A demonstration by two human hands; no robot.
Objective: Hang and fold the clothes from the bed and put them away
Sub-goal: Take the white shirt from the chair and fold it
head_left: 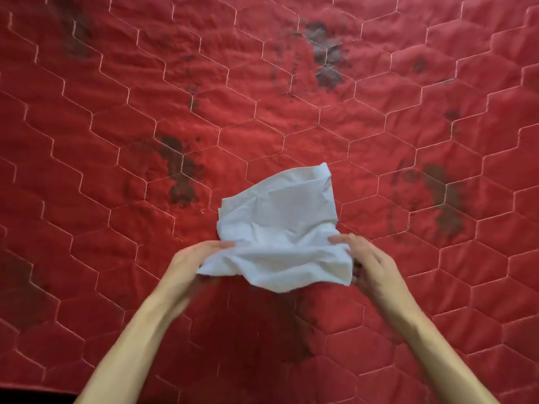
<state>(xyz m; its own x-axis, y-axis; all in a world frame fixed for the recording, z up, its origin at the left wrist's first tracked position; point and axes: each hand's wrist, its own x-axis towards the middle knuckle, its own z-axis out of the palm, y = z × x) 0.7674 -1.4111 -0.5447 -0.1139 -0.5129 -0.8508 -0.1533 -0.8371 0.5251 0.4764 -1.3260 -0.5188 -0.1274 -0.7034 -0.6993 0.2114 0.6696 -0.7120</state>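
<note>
A small white garment (280,217) lies crumpled on the red quilted bed (262,83), its far part flat on the cover and its near edge lifted. My left hand (194,262) grips the near left corner of the cloth. My right hand (367,263) grips the near right edge, thumb on top and fingers under the fabric. Both forearms reach in from the bottom of the head view.
The red bedcover has hexagon stitching and several dark stained patches (323,53) scattered over it. The bed's near edge shows as a dark strip at the bottom left (29,396).
</note>
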